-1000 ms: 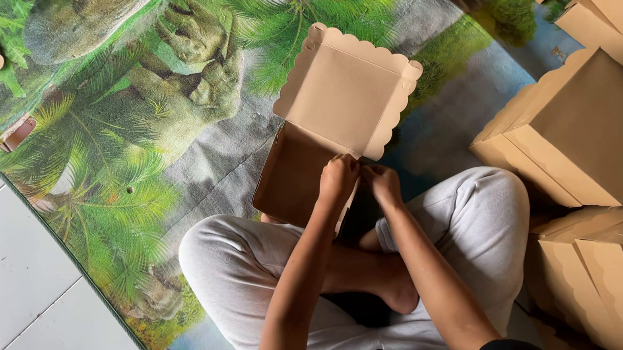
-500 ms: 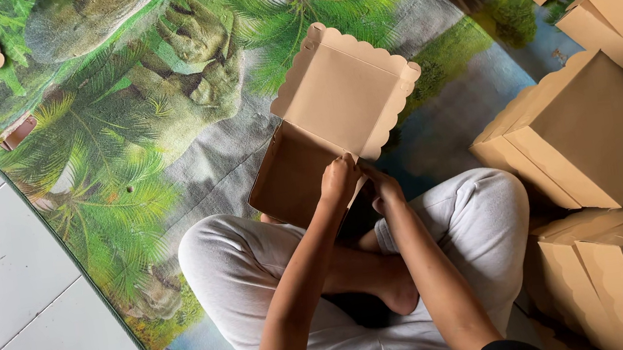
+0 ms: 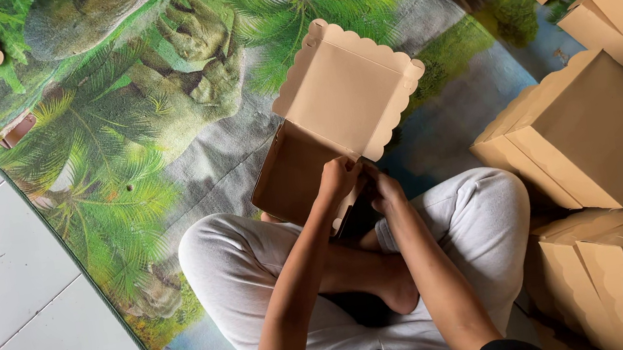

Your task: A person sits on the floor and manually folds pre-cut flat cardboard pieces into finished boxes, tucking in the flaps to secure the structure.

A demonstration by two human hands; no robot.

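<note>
Half-formed cardboard box (image 3: 323, 137) stands on printed mat (image 3: 122, 136), just beyond crossed legs. Left hand (image 3: 340, 178) and right hand (image 3: 384, 189) both pinch its near wall. Scalloped lid open; sides partly raised. Finished boxes (image 3: 594, 130) stacked right.

A palm-print mat (image 3: 123, 144) covers white floor tiles (image 3: 8, 303), with finished cardboard boxes (image 3: 594, 130) stacked at right.

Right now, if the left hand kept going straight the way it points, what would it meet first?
The left hand points up and away, already on the half-folded box. Going on, it would likely press into the scalloped lid first, though depth is hard to judge.
</note>
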